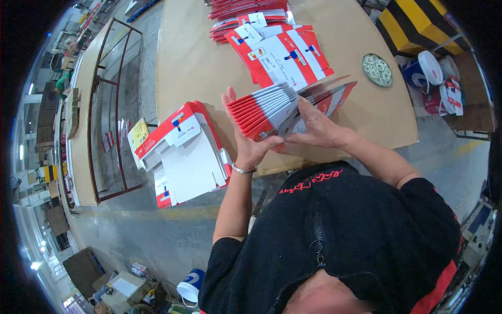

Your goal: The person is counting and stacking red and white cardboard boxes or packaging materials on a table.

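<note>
Both my hands hold a fanned stack of flat folded cartons [266, 110], red and white, above the near side of the table. My left hand [248, 141] grips the stack's left side, with its thumb at the lower edge and its fingers behind. On the right side, my right hand [318, 124] has its fingers on the stack's edge, its thumb close to the left thumb. Just beyond the stack lie more flat red and white cartons [285, 55]. To the left, a pile of flat cartons [191, 162] with white inner sides reaches over the table's edge.
A brown-topped table [193, 63] spans the area before me. On its right stands a round dish of pale rings [377, 70]. Further right are white and blue buckets [423, 70] and a yellow-black striped block [418, 26]. A metal-framed rack [117, 104] stands at the left.
</note>
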`<state>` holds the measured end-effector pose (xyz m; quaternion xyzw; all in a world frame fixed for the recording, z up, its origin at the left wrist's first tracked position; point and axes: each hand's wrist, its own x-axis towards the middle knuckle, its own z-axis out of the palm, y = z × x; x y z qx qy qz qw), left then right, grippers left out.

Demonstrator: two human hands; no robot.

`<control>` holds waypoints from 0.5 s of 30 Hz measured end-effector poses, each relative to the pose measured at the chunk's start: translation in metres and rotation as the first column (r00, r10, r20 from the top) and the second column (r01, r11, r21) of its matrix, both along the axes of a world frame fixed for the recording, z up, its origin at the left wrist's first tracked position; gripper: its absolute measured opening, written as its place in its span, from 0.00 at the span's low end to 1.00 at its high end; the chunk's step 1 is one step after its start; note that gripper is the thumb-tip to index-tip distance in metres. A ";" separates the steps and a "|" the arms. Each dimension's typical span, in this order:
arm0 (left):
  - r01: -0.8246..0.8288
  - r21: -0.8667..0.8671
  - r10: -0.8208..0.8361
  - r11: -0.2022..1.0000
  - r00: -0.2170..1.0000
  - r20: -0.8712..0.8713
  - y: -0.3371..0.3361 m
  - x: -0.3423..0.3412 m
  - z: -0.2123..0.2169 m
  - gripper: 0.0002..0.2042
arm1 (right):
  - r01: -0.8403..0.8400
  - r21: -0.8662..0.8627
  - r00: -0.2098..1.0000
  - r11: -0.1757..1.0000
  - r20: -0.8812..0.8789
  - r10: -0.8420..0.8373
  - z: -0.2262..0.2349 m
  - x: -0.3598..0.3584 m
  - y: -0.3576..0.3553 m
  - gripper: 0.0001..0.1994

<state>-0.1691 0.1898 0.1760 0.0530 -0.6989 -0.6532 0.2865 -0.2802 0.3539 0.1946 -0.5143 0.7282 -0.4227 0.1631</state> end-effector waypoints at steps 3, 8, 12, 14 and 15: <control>-0.057 -0.016 0.058 0.998 0.996 0.067 -0.002 0.001 -0.014 0.51 | -0.004 0.068 0.999 0.998 -0.031 0.006 -0.003 -0.005 0.003 0.54; -0.383 0.181 0.375 0.906 0.924 0.080 0.011 -0.020 0.005 0.19 | 0.120 -0.068 0.951 0.990 -0.279 -0.135 -0.003 -0.017 -0.031 0.51; -0.318 0.697 0.372 0.643 0.925 0.079 0.011 -0.025 -0.002 0.15 | 0.083 -0.001 0.868 0.997 -0.491 -0.073 -0.009 0.011 0.002 0.51; -0.291 0.836 0.227 0.466 0.952 0.204 0.016 -0.028 -0.043 0.21 | 0.097 0.152 0.875 0.984 -0.483 -0.012 -0.041 0.026 0.032 0.49; -0.289 0.876 0.179 0.387 0.955 0.236 0.014 -0.027 -0.083 0.22 | 0.097 0.253 0.876 0.963 -0.481 0.038 -0.058 0.035 0.040 0.47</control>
